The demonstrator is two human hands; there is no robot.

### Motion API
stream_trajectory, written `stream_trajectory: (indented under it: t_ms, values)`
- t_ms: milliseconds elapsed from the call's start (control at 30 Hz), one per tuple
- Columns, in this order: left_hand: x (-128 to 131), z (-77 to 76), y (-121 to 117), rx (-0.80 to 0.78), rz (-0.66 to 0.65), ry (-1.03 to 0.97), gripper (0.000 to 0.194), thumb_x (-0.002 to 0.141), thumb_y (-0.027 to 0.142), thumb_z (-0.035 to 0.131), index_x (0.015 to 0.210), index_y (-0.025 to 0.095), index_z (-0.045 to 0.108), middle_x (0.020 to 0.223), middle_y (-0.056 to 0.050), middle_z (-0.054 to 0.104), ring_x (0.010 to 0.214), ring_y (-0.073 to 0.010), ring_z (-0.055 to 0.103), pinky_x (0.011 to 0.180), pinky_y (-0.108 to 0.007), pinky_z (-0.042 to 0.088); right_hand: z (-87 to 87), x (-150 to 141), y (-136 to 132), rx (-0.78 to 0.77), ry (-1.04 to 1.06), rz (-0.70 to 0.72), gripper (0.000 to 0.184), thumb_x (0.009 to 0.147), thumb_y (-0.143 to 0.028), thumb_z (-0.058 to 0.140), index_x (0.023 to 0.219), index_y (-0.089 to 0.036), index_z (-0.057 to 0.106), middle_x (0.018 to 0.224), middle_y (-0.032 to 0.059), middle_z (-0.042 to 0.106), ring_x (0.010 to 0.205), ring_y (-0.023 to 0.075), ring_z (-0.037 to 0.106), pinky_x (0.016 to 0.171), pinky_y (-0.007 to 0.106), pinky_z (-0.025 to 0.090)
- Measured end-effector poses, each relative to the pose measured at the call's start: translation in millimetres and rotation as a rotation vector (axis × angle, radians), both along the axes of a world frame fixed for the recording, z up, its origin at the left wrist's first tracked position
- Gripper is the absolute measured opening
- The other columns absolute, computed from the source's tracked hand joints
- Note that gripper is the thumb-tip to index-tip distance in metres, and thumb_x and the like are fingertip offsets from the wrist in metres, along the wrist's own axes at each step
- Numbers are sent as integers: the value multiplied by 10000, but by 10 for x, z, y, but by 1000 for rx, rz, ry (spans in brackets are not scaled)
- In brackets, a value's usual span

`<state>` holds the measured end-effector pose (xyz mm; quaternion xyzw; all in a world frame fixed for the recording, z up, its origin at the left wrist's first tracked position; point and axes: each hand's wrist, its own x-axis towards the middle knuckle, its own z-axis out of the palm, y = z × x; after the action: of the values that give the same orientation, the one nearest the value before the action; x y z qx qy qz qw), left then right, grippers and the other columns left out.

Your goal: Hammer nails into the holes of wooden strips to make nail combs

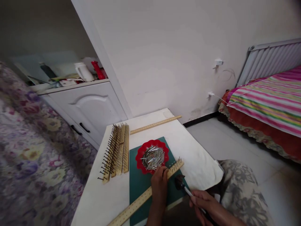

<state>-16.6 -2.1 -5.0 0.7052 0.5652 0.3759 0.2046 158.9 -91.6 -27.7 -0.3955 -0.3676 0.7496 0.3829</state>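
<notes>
A perforated wooden strip lies slantwise over the green cutting mat, with several nails standing in its far end. My left hand rests on this strip beside the nails, its fingers pinched together; whatever is between the fingertips is hidden. My right hand grips the handle of a hammer, whose dark head hovers near the mat's right edge, just right of the strip. Just beyond my left hand, a red scalloped bowl full of loose nails stands on the mat.
Several nail-studded strips lie side by side on the left of the white table. Another perforated strip lies along the back. A white cabinet and a floral curtain are left; a bed stands right.
</notes>
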Motion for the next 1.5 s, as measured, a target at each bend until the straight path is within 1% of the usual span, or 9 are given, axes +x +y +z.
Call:
stream_trajectory:
  t_ms: [300, 667, 767, 833, 933, 1033, 1133, 1267, 1500]
  values:
    - [33, 14, -17, 45, 31, 27, 228, 879, 278, 413, 796, 205, 612, 782, -27, 645, 739, -167, 605, 704, -277, 458, -36, 23, 13, -10, 13, 21, 413, 710, -564, 552, 720, -152, 530, 311, -72, 543, 168, 16, 304, 222, 117, 141]
    - [41, -35, -19, 50, 25, 71, 237, 886, 291, 405, 785, 202, 599, 754, -28, 620, 712, -158, 592, 664, -253, 447, 80, 57, 12, 4, -47, 43, 464, 682, -634, 551, 718, -175, 497, 332, -80, 516, 190, 27, 316, 256, 139, 135]
    - [46, -30, -24, 29, 29, 96, 214, 874, 275, 423, 782, 199, 601, 760, -30, 627, 715, -162, 592, 665, -258, 439, 92, 79, -6, 42, -93, 45, 462, 713, -626, 543, 724, -167, 502, 355, -76, 516, 213, 23, 312, 262, 137, 146]
    - [47, -30, -29, 7, 35, 103, 197, 863, 258, 437, 777, 195, 603, 764, -29, 634, 716, -161, 592, 671, -260, 433, 147, 101, -10, 63, -113, 56, 447, 741, -601, 542, 742, -155, 515, 372, -73, 520, 228, 19, 311, 262, 132, 163]
    - [53, -24, -41, -26, 44, 97, 198, 854, 248, 441, 762, 193, 607, 754, -26, 633, 705, -155, 588, 654, -250, 424, 329, 111, 40, 74, -95, 82, 420, 776, -576, 518, 772, -156, 518, 380, -79, 520, 229, 19, 315, 254, 121, 172]
    - [63, -18, -50, -39, 44, 90, 214, 851, 221, 425, 738, 190, 604, 728, -19, 623, 674, -143, 576, 623, -234, 409, 555, 64, 170, 96, -97, 75, 355, 832, -522, 464, 782, -173, 497, 379, -94, 521, 207, 20, 297, 233, 116, 163]
    - [70, -44, -40, -8, 58, 107, 215, 834, 179, 423, 693, 184, 585, 686, -8, 597, 645, -131, 561, 602, -220, 392, 687, -18, 324, 147, -131, 59, 289, 877, -450, 429, 800, -178, 491, 410, -98, 548, 201, 14, 307, 229, 108, 155]
    - [68, -110, -22, 2, 78, 126, 214, 831, 199, 442, 647, 178, 550, 649, 3, 561, 620, -122, 543, 588, -212, 380, 684, -107, 447, 192, -158, 58, 279, 877, -446, 428, 800, -182, 480, 404, -99, 553, 206, 24, 341, 234, 111, 177]
    - [72, -124, -20, -21, 87, 98, 201, 814, 192, 443, 634, 176, 529, 636, 13, 539, 611, -120, 525, 581, -213, 365, 669, -148, 464, 196, -252, 74, 247, 875, -415, 424, 760, -197, 441, 408, -104, 543, 209, 25, 336, 241, 121, 162]
